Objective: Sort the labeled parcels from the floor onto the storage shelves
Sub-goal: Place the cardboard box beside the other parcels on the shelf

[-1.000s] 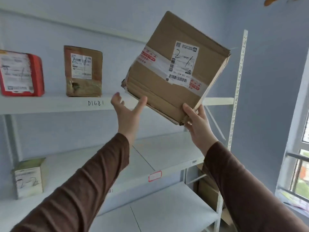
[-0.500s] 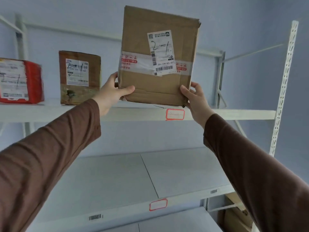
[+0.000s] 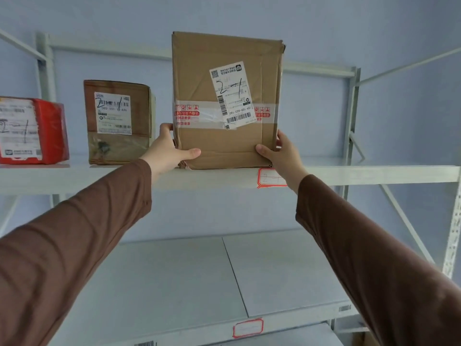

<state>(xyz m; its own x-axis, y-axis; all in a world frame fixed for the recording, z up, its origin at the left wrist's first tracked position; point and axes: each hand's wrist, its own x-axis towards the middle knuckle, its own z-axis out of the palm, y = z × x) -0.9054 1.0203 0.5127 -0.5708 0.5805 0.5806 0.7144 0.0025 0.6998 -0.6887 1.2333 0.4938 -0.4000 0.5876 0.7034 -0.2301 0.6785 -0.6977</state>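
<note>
hands (image 3: 172, 151) (image 3: 282, 153) grip cardboard parcel (image 3: 224, 136) | upright on upper shelf (image 3: 374, 171) | brown box (image 3: 117, 121) just left

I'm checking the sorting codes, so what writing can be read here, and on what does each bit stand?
"2-1", handwritten: label of the tall cardboard parcel held by the left hand and right hand.
"2-1" and "505-101", then unclear digits: label of the smaller brown parcel.
"2-1", partly cut off: label of the red parcel.
"2-", rest hidden: red-bordered tag on the upper shelf edge.
Barcodes, fine print, red tape printing, lower shelf tag: unreadable.
</note>
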